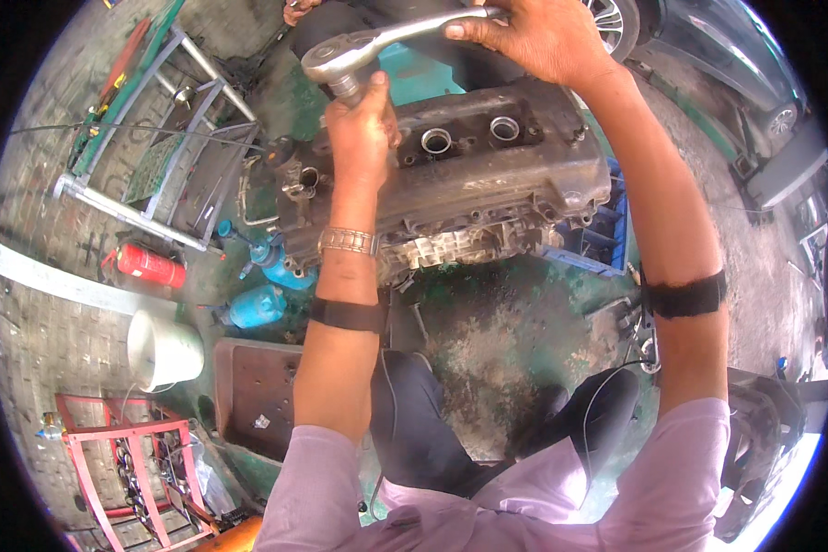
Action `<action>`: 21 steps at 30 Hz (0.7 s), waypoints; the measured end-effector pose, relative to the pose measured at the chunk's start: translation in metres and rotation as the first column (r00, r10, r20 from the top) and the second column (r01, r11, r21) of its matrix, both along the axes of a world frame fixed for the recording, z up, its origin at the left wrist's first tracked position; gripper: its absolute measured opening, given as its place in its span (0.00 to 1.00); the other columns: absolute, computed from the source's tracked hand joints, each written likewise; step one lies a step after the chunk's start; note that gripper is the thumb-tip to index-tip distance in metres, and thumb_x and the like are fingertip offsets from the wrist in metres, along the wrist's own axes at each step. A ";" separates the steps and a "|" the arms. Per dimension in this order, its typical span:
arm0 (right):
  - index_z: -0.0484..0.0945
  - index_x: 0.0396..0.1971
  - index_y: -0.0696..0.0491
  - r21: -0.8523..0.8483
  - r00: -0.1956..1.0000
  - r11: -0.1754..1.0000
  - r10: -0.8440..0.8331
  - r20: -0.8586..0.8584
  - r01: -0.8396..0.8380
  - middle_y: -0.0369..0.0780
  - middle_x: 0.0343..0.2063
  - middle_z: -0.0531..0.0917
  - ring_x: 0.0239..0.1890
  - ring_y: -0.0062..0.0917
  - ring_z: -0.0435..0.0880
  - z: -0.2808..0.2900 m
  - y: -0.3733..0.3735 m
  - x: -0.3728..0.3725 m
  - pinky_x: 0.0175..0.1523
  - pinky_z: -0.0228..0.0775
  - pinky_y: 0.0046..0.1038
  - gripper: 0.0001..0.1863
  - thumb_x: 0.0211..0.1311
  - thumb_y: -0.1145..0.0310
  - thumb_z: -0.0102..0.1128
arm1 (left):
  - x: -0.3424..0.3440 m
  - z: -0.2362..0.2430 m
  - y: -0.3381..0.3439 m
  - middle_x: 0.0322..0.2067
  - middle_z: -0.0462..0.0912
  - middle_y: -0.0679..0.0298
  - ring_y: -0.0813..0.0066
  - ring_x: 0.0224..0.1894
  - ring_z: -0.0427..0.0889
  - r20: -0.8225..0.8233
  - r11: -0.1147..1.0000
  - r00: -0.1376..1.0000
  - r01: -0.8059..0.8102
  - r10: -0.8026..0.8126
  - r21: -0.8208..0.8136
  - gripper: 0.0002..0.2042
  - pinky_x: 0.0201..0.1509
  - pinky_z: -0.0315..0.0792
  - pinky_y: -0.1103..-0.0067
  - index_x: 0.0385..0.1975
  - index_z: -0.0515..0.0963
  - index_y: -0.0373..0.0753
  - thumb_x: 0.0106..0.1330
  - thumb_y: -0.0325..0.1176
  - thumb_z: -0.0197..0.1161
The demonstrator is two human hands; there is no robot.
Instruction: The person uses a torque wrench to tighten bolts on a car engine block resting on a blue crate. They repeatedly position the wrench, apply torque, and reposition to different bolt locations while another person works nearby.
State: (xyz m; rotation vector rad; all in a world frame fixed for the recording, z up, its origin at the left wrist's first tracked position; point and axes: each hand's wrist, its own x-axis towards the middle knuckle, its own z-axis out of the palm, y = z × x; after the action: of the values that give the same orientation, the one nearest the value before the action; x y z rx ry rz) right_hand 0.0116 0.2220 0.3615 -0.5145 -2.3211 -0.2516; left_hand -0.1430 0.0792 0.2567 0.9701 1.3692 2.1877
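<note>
A dirty engine (497, 189) with a dark valve cover lies in front of me, round holes showing along its top. Above it is a steel ratchet wrench (368, 44), its head to the left and its handle reaching right. My left hand (363, 133) is wrapped round the socket shaft (346, 87) just under the ratchet head. Where the lower end of that shaft sits is hidden by the hand. My right hand (547, 39) grips the far end of the ratchet handle, thumb along its near side.
Another person's dark-trousered legs (327, 41) and hand (296, 11) are beyond the engine. A blue crate (607, 235) stands behind its right end. To the left are blue bottles (256, 305), a fire extinguisher (150, 265), a white bucket (166, 350), a brown tray (248, 368) and a red rack (124, 432).
</note>
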 end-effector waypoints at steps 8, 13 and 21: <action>0.48 0.67 0.71 -0.042 0.989 0.996 -0.074 0.131 0.080 0.48 0.21 0.84 0.26 0.44 0.85 0.012 -0.011 0.013 0.31 0.76 0.40 0.60 0.56 0.30 0.53 | 0.000 0.003 0.001 0.11 0.61 0.72 0.80 0.12 0.59 0.001 0.998 1.000 -0.020 0.020 -0.054 0.16 0.17 0.59 0.77 0.21 0.67 0.42 0.70 0.39 0.61; 0.47 0.68 0.71 -0.033 0.981 0.994 -0.098 0.167 0.105 0.48 0.20 0.83 0.24 0.44 0.85 0.013 -0.013 0.015 0.30 0.75 0.40 0.60 0.57 0.29 0.51 | 0.002 0.004 0.002 0.10 0.62 0.71 0.80 0.11 0.60 -0.007 0.998 0.999 -0.034 0.034 -0.056 0.17 0.16 0.58 0.77 0.21 0.67 0.42 0.71 0.39 0.60; 0.47 0.68 0.70 -0.043 0.976 0.991 -0.116 0.184 0.126 0.49 0.18 0.83 0.22 0.44 0.84 0.013 -0.013 0.017 0.29 0.75 0.39 0.59 0.58 0.29 0.49 | 0.003 0.003 0.004 0.10 0.62 0.71 0.80 0.10 0.60 -0.020 0.995 0.997 -0.074 0.073 -0.060 0.19 0.15 0.58 0.78 0.18 0.65 0.43 0.71 0.39 0.60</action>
State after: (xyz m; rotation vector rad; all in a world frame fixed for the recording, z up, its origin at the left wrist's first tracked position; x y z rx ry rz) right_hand 0.0282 0.2090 0.3743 -0.6866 -2.4819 -0.3047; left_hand -0.1397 0.0828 0.2601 0.9334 1.4924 2.1816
